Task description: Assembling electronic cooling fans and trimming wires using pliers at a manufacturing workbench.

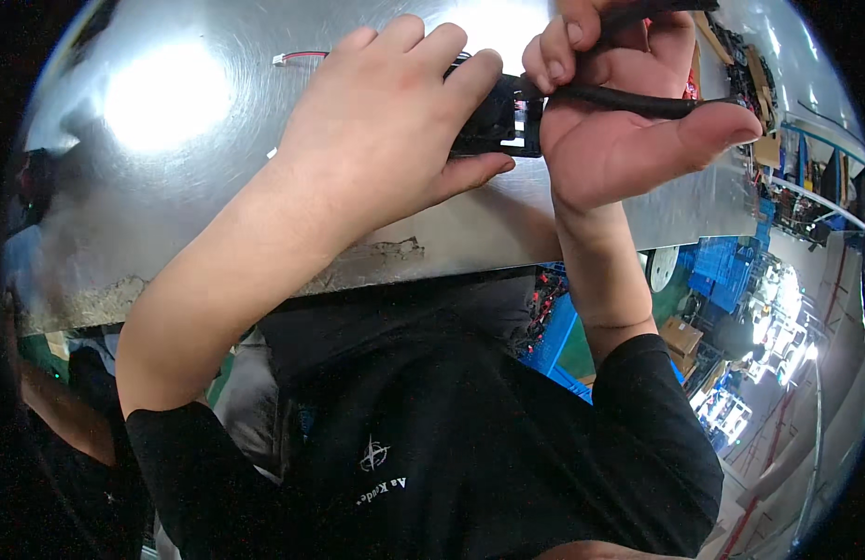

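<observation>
A black box-shaped part (497, 126) with a white patch lies at the metal table. My left hand (386, 121) is closed over it from the left, with the thumb along its near edge and the other fingers across its far side, hiding much of it. Thick black cables (628, 100) run to the right from the part. My right hand (619, 121) has its palm turned up and its fingers curled around the cables close to the part, with the thumb stretched out to the right. A thin lead with a small white connector (279, 60) sticks out beyond my left hand.
The shiny metal table (208, 224) has a worn near edge just in front of my body. Blue crates (722, 271) and cardboard boxes (680, 336) stand on the floor to the right. Another person's arm (68, 411) shows at the lower left.
</observation>
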Tool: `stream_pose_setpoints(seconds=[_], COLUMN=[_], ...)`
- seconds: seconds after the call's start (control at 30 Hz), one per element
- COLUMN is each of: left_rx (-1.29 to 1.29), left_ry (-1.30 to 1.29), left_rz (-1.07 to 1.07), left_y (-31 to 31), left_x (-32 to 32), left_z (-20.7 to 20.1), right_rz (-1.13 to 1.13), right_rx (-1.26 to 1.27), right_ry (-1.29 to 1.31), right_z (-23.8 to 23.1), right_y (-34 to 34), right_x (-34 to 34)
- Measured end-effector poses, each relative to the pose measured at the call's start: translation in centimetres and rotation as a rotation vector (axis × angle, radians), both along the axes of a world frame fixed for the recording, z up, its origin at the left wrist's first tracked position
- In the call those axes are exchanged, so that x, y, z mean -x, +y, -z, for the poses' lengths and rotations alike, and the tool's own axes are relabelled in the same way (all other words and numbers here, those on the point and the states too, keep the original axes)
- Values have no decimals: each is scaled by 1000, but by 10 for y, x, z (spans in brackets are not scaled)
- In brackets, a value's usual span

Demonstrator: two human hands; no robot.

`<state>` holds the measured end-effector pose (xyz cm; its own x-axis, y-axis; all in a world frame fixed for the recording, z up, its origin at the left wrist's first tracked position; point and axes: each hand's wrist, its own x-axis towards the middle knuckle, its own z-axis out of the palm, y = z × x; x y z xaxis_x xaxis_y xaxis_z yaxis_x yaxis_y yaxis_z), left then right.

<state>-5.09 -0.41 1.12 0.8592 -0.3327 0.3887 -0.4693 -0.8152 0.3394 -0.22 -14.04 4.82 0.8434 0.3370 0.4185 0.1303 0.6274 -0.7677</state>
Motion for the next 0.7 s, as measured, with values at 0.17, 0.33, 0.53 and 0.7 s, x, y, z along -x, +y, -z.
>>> stream_pose_setpoints(seconds=[0.17, 0.33, 0.53, 0.7], left_rx=[6, 0, 13, -56], left_ry=[-19, -51, -55, -19], left_rz=[12, 36, 42, -42], left_y=[-3, -4, -4, -1], left_x=[-1, -2, -2, 5], left_z=[-5, -9, -11, -3], right_rz=[-521, -471, -417, 440], right_rx=[-647, -598, -593, 702], right_ry=[80, 103, 121, 38], right_z=[13, 13, 12, -15], right_y=[-13, -10, -10, 2], right_x=[-18, -19, -22, 7])
